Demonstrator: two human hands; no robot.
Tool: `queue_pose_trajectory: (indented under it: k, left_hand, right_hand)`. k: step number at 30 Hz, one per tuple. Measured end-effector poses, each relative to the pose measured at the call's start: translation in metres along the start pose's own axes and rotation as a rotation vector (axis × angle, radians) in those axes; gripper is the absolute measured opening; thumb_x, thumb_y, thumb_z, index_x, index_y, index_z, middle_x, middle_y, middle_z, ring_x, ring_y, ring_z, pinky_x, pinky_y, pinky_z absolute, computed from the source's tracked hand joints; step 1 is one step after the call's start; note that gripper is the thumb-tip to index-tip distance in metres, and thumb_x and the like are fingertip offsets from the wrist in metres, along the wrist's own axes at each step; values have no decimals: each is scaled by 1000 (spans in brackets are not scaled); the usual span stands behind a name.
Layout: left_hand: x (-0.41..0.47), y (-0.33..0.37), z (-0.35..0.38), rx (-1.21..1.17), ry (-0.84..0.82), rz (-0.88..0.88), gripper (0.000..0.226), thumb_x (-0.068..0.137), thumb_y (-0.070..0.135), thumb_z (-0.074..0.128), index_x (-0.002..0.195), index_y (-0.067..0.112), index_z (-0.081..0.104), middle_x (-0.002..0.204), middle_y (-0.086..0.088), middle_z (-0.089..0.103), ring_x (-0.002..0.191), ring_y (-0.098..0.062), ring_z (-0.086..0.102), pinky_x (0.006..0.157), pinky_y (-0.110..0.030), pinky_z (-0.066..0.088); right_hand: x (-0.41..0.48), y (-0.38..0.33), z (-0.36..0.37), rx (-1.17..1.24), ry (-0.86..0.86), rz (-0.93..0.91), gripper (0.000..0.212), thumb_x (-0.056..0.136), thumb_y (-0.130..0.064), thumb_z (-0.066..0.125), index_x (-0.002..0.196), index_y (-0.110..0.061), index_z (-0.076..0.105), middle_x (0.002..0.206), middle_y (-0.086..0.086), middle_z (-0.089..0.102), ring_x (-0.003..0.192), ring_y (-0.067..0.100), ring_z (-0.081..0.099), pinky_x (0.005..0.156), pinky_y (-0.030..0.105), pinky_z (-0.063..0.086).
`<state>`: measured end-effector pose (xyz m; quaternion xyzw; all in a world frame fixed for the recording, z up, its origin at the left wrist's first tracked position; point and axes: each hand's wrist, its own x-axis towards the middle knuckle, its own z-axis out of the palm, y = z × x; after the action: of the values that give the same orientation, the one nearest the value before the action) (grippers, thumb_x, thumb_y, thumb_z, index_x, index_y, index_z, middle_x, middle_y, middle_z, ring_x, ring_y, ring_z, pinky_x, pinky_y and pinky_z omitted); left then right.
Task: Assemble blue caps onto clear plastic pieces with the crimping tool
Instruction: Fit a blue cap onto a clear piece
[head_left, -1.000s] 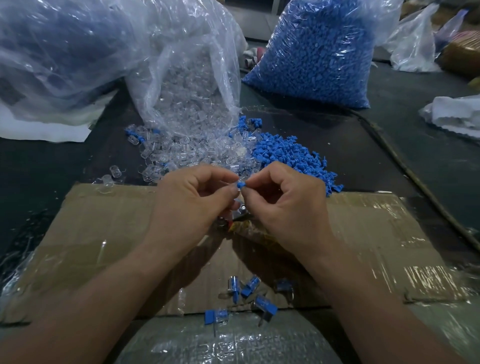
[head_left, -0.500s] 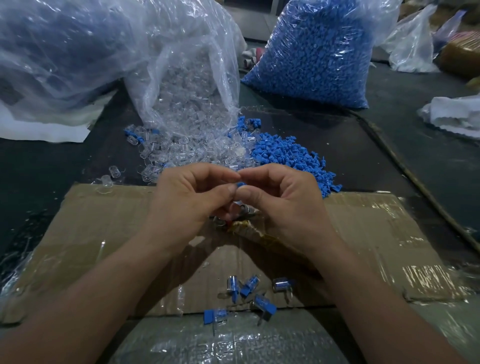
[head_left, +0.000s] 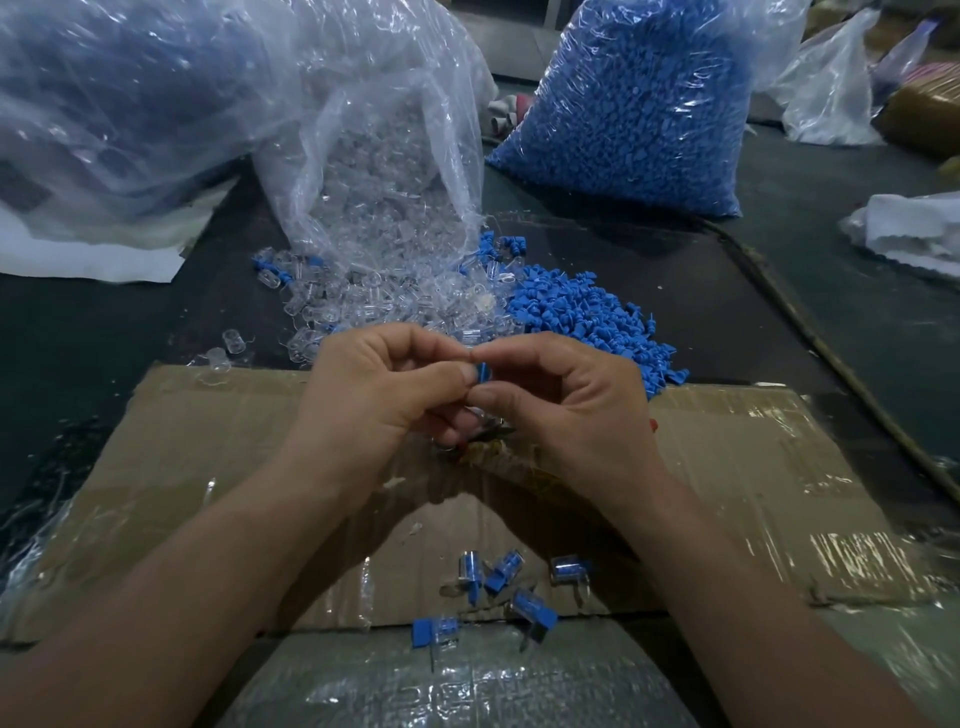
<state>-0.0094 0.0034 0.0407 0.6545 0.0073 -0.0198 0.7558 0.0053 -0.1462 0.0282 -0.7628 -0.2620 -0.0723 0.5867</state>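
My left hand (head_left: 374, 395) and my right hand (head_left: 576, 410) meet above the cardboard sheet (head_left: 182, 467), fingertips touching. Between them a small blue cap (head_left: 482, 372) shows, pinched by the thumbs and forefingers of both hands. Any clear piece under it is hidden by my fingers. Just below the hands a metal tool (head_left: 483, 436) peeks out, mostly covered. A heap of clear plastic pieces (head_left: 395, 306) and a heap of loose blue caps (head_left: 587, 317) lie beyond my hands. Several assembled blue-and-clear pieces (head_left: 504, 582) lie on the cardboard near me.
A torn clear bag (head_left: 374, 171) spills the clear pieces. A full bag of blue caps (head_left: 639, 104) stands at the back right, a large bag (head_left: 114, 104) at the back left. A cable (head_left: 810, 322) runs along the right. White cloth (head_left: 914, 228) lies at far right.
My hands have stayed together over the cardboard. The blue cap has turned between the fingertips and now stands on edge; my right fingers have opened a little around it.
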Motion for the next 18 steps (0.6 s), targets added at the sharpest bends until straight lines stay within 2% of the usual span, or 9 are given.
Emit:
queue_pose_trajectory:
  k: [6, 12, 18]
  left_hand:
    - [1, 2, -3, -137, -56, -89, 19, 53, 6, 62, 71, 0, 62, 57, -14, 65, 47, -18, 63, 41, -18, 48]
    - [2, 1, -3, -136, -61, -116, 21, 51, 4, 63, 71, -1, 63, 60, -17, 66, 50, -20, 65, 43, -19, 49]
    - [3, 1, -3, -144, -48, -134, 19, 52, 3, 64, 71, -1, 63, 58, -16, 65, 48, -19, 64, 42, -18, 48]
  right_hand:
    - [1, 4, -2, -115, 67, -126, 33, 73, -9, 69, 105, -11, 62, 89, -7, 67, 82, 2, 66, 73, 16, 52]
    - [1, 7, -4, -261, 66, -228, 25, 76, -4, 67, 101, 0, 67, 88, 1, 68, 82, 9, 66, 74, 19, 54]
    - [2, 10, -6, -408, 57, -322, 21, 79, 0, 64, 100, 2, 68, 87, 10, 71, 79, 13, 67, 74, 23, 54]
